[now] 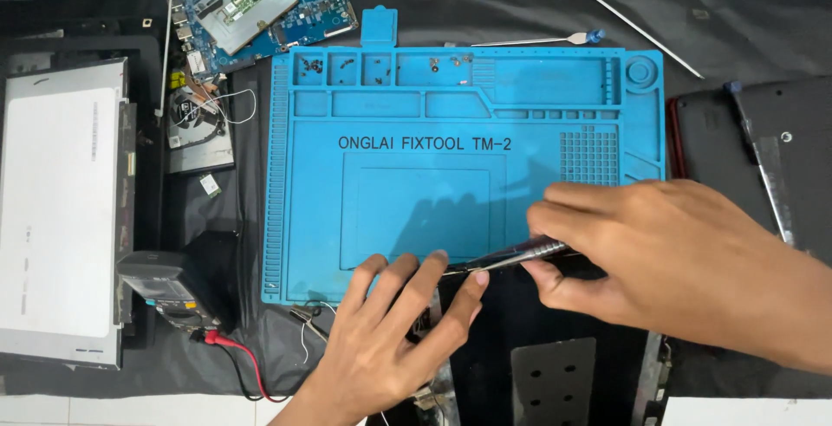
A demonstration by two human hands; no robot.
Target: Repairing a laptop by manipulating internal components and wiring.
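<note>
Right hand [659,261] grips screwdriver [511,257] over blue mat [416,183].

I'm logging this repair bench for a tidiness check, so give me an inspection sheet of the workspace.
Surface: dark cloth-covered table under a blue repair mat.
Job's things: black laptop chassis at the near edge; slim metal tool.
Clutter: small screws in mat trays, circuit board, fan, screen panel, multimeter.
Hands: right hand grips the tool; left hand steadies its tip.
Cables: red lead, white wire.
Surroundings: dark cover at right.
</note>
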